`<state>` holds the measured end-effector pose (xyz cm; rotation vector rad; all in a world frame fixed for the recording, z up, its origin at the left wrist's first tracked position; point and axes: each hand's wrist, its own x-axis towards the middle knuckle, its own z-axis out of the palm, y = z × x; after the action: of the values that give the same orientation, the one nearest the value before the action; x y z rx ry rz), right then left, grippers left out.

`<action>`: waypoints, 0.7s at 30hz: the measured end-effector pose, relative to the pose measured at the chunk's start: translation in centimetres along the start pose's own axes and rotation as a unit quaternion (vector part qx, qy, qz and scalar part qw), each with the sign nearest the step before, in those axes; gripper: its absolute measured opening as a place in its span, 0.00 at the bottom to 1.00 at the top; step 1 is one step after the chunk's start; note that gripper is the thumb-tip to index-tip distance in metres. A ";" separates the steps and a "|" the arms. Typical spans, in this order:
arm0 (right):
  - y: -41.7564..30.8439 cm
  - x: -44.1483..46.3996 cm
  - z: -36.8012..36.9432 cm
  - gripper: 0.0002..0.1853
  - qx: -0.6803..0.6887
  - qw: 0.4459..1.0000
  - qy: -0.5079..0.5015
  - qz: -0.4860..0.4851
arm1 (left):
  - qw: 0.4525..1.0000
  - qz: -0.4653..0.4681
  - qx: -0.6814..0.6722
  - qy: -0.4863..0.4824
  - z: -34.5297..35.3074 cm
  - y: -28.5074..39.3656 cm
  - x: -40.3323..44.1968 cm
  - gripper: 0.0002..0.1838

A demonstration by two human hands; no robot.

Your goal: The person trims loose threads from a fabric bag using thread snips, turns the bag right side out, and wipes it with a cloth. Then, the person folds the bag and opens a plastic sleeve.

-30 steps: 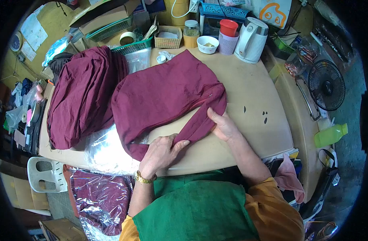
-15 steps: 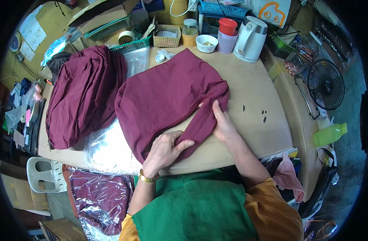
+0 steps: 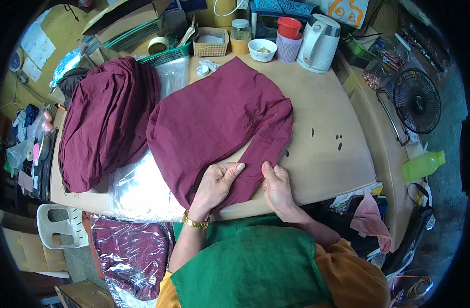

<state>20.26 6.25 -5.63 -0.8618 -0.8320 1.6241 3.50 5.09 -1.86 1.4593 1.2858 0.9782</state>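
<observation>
On the counter (image 3: pixel 330 118), front & ctr on my feed, I've got the maroon cloth (image 3: pixel 214 108) laid out, its near end close to the front edge, just above the green apron (image 3: pixel 250 262). My L grip (image 3: pixel 217 185) is closed on the near strip of it, thumb on top, fingers mostly hidden so can't tell how they sit; gold band (image 3: pixel 195 222) on that wrist. My R grip (image 3: pixel 277 190) is closed too, thumb & curled fingers pinching the strip's R side, near L but not touching. Bare counter shows thru a narrow gap btwn strip & main panel. To the L, a 2nd maroon pile (image 3: pixel 109 123) sits heaped right beside the cloth, w/ clear plastic (image 3: pixel 142 190) showing btwn them toward the front. Along the back, L to R: wicker tray (image 3: pixel 210 45), jar (image 3: pixel 240 37), white bowl (image 3: pixel 262 50), red cup (image 3: pixel 289 27) atop a pale purple holder (image 3: pixel 288 49), then kettle (image 3: pixel 319 43). Small white lid (image 3: pixel 202 70) nr the cloth's far side. Off R, well apart: blk fan (image 3: pixel 417 101) & yellow-green bottle (image 3: pixel 423 165). Below L, a plastic-wrapped maroon bundle (image 3: pixel 132 256) next to a white stool (image 3: pixel 61 227).
</observation>
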 end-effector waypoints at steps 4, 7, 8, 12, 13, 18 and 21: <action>1.8 0.9 -0.7 0.20 -0.064 0.995 -0.031 -0.069 | 0.972 -0.055 -0.228 -0.025 -0.3 -0.5 0.0 0.24; 0.0 0.7 1.4 0.20 -0.069 0.992 -0.007 -0.108 | 0.952 -0.069 -0.296 -0.030 -0.8 0.2 -0.4 0.23; -0.3 0.9 1.2 0.20 -0.125 0.982 -0.013 -0.140 | 0.945 -0.073 -0.318 -0.037 -0.9 0.3 -0.4 0.23; -1.9 0.5 1.3 0.19 -0.268 0.943 -0.023 -0.198 | 0.976 -0.066 -0.192 -0.082 -2.1 -0.9 -1.1 0.23; -1.8 0.5 1.2 0.19 -0.268 0.943 -0.023 -0.198 | 0.972 -0.051 -0.213 -0.079 -2.1 -0.5 -1.3 0.23; -1.4 0.6 1.6 0.18 -0.276 0.928 -0.014 -0.250 | 0.958 -0.028 -0.281 -0.051 -2.0 0.4 -1.5 0.21; -1.8 0.4 1.2 0.17 -0.285 0.933 -0.016 -0.219 | 0.975 -0.033 -0.211 -0.067 -2.4 0.8 -1.6 0.20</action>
<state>20.00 6.89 -3.56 -0.9561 -1.4451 1.0129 1.23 3.83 -0.48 1.1253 0.9505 1.0179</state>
